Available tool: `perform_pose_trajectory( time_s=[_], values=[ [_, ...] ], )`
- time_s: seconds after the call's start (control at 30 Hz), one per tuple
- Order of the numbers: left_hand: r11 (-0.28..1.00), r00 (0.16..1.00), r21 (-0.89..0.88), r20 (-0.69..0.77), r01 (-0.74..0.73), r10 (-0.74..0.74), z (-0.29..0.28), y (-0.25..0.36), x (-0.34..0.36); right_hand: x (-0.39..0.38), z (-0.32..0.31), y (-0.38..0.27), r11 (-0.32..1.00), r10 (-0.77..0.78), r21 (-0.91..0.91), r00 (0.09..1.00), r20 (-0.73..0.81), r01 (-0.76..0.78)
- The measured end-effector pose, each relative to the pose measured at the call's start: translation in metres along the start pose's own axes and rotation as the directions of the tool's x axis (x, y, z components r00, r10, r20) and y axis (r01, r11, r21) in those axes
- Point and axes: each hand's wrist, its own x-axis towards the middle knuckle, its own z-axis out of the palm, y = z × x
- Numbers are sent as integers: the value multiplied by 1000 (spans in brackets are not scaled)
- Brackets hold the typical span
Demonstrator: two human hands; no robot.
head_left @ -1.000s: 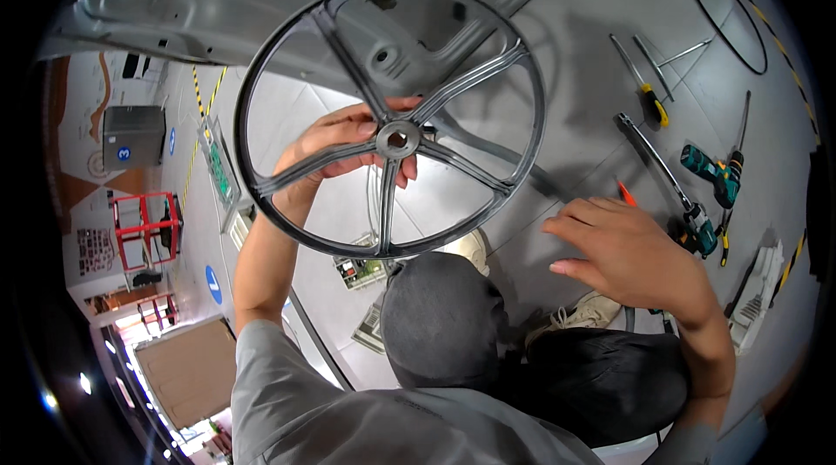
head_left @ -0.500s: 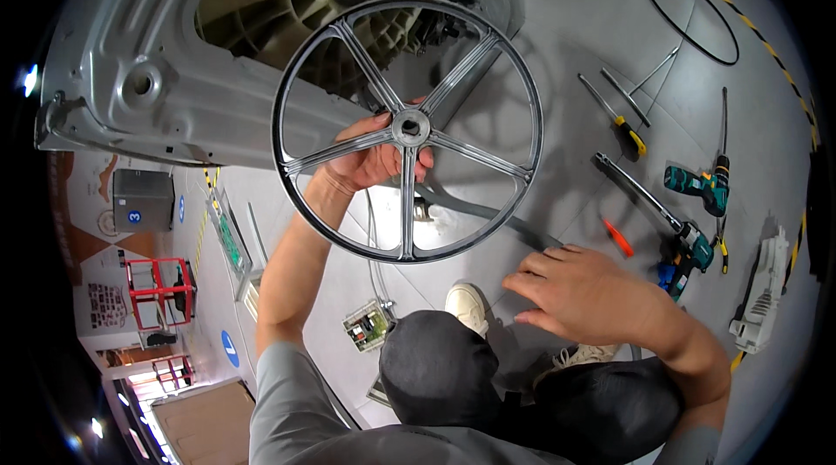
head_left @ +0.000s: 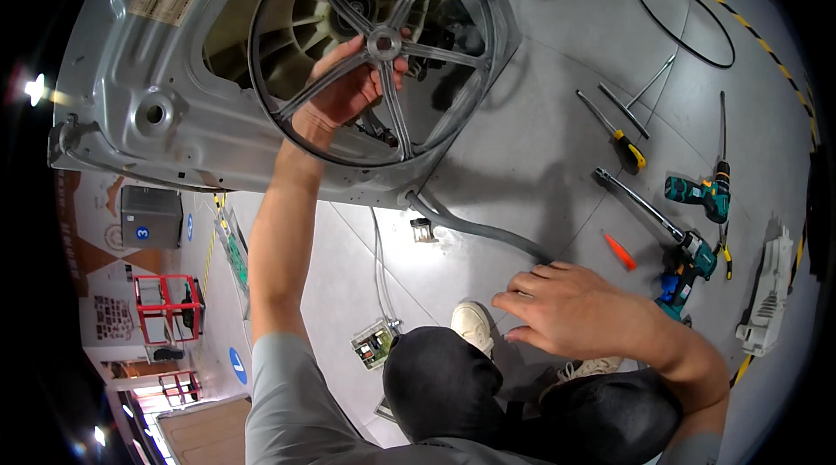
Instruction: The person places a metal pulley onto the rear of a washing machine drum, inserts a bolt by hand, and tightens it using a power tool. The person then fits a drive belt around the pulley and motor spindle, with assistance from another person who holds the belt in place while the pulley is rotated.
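My left hand (head_left: 344,95) grips a grey five-spoked drum pulley (head_left: 384,44) near its hub, with fingers around the back of the spokes. The pulley is raised in front of the opening in the grey metal back panel (head_left: 187,73) of a washing machine. Through that opening shows the ribbed plastic tub (head_left: 353,5), with a round shaft seat at its centre. The pulley partly covers the tub; whether the two touch I cannot tell. My right hand (head_left: 562,308) hangs above my knee and shoe, holding nothing, its fingers loosely bent and apart.
On the floor at the right lie a black belt (head_left: 640,8), a T-handle wrench (head_left: 623,110), a screwdriver (head_left: 629,150), a drill (head_left: 701,193), a cordless wrench (head_left: 697,254) and a red-orange tool (head_left: 620,252). A grey hose (head_left: 488,232) and circuit board (head_left: 374,343) lie closer.
My left hand has carried the pulley up and slightly left, toward the tub opening. My right hand has barely moved. The view has shifted slightly.
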Motion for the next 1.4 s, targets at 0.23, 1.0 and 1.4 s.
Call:
perform_pose_trajectory(
  time_s=[0.23,1.0,1.4],
  values=[
    [911,865,411,-464,23,188,47,-4,-1,-6,-2,-1,999,-7,-37,999,-49,5],
    [-633,583,500,278,591,764,26,-27,40,-16,-1,-8,997,-76,-9,995,-59,76],
    [-605,546,515,282,607,789,-1,-17,39,-23,1,-6,996,-68,50,994,-84,72]
  ],
)
